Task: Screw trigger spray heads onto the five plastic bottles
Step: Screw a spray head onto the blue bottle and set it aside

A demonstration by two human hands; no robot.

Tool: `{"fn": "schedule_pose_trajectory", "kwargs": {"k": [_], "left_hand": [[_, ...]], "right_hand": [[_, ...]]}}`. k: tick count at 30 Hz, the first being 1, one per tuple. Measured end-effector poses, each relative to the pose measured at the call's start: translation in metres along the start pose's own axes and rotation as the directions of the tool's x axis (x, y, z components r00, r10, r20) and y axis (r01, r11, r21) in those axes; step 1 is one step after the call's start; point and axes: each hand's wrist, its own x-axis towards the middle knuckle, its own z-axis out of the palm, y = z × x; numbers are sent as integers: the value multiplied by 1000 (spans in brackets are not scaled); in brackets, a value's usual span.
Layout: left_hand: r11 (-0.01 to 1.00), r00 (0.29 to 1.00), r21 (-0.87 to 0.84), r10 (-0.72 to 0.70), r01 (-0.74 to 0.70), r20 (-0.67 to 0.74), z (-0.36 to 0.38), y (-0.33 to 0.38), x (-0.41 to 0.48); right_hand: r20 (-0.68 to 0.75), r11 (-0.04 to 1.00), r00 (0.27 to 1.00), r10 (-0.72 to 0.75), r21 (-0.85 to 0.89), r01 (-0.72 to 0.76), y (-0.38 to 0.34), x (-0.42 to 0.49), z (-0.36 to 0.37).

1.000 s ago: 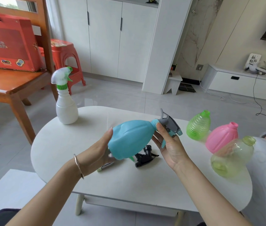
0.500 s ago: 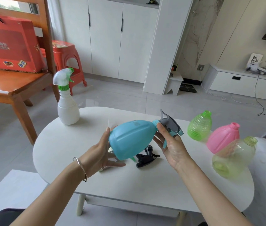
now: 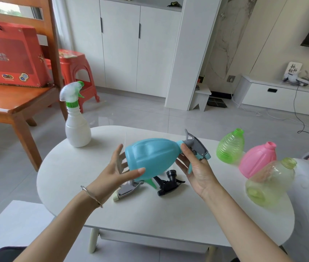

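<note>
Blue bottle (image 3: 150,157) held above the white table (image 3: 70,173), lying on its side with the long axis running left to right, base to the left, neck to the right. Grey trigger head (image 3: 197,146) seated on that neck, apparently mid-threading, though how far the collar has turned down cannot be told. Right hand (image 3: 197,169) closed round the neck and head, thumb on the near side of the collar, fingers wrapped behind. Left hand (image 3: 119,171) at the base end, fingers spread loose, thumb touching the lower shell, more a cradle than a clasp. Likely next: turning head against bottle about that left-right axis, with the right hand already on the turning part and the left needing to firm up on the base. Beneath, loose on the table: a black trigger head (image 3: 166,183) and a silver trigger head (image 3: 127,189) with a green dip tube. Far left, white bottle (image 3: 78,125) upright, head fitted. Right, still uncapped: green ribbed bottle (image 3: 230,146), pink bottle (image 3: 256,159), and nearest, a pale yellow-green bottle (image 3: 271,184).
</note>
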Motion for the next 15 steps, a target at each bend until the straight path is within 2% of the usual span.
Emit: {"fn": "schedule_pose_trajectory", "kwargs": {"k": [2, 4, 5, 7, 9, 12, 15], "left_hand": [[998, 996, -38, -38, 42, 85, -1, 0, 0], [968, 968, -114, -206, 223, 140, 2, 3, -3], [954, 958, -124, -260, 275, 122, 4, 2, -3], [955, 963, -129, -266, 269, 40, 3, 0, -1], [969, 978, -136, -208, 205, -6, 1, 1, 1], [974, 983, -140, -168, 178, 78, -4, 4, 0], [893, 938, -303, -283, 333, 199, -1, 6, -2]], "right_hand": [[23, 1000, 1000, 9, 1, -9, 2, 0, 2], [36, 1000, 999, 10, -25, -9, 3, 0, 4], [35, 999, 999, 9, -40, -8, 3, 0, 6], [27, 998, 1000, 5, -63, -3, 4, 0, 7], [1, 998, 1000, -4, -57, 4, 4, 1, 8], [-9, 1000, 1000, -5, -18, 5, 3, 2, 11], [8, 1000, 1000, -2, -1, 2, 1, 3, 14]]}}
